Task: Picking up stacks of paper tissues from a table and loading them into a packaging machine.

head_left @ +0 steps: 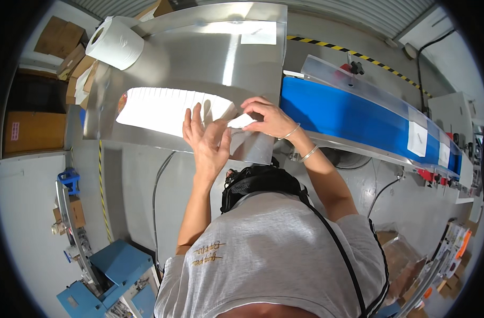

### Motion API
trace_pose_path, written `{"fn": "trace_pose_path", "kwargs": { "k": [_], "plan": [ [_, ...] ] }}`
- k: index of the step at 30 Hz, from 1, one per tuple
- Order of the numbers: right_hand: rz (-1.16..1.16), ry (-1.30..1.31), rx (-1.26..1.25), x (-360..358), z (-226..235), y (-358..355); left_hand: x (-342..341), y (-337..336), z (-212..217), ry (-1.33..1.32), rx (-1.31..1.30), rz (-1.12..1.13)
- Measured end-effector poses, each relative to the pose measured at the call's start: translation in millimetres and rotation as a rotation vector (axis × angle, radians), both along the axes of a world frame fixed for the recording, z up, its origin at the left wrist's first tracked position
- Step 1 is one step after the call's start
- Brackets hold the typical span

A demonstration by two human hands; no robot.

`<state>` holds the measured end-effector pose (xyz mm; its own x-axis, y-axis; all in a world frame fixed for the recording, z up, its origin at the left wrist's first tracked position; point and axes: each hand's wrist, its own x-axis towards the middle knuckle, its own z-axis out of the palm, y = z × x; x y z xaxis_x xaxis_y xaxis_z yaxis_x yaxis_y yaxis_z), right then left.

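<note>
On the metal table (199,63) lies a long row of thin white sheets or packets (168,110), standing close together like a fanned stack. A bit of red shows at its left end. My left hand (207,142) is at the row's right, near end, its fingers apart and some of them touching the row. Just right of it, my right hand (272,121) pinches a small white folded piece (242,121) between thumb and fingers. The white piece reaches toward my left thumb and index finger; whether they touch it is hard to tell.
A large white roll (116,43) stands at the table's far left corner. A white paper label (259,33) lies at the far right. Right of the table runs a blue conveyor belt (337,114) with clear side guards. Cardboard boxes (35,130) stand to the left.
</note>
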<state>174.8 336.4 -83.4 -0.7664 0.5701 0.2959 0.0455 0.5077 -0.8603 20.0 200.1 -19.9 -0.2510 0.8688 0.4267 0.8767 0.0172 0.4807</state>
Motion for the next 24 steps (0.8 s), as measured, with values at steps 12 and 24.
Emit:
{"fn": "trace_pose_path", "kwargs": {
  "k": [12,24],
  "plan": [
    [-1.247,-0.544,-0.206,186.7,-32.4,57.7,-11.4,5.9,-13.6,0.030,0.066,0.169],
    [-0.138,-0.139,-0.109,7.6,33.1,3.4,-18.6,3.4,-16.1,0.099,0.089,0.072]
  ]
}}
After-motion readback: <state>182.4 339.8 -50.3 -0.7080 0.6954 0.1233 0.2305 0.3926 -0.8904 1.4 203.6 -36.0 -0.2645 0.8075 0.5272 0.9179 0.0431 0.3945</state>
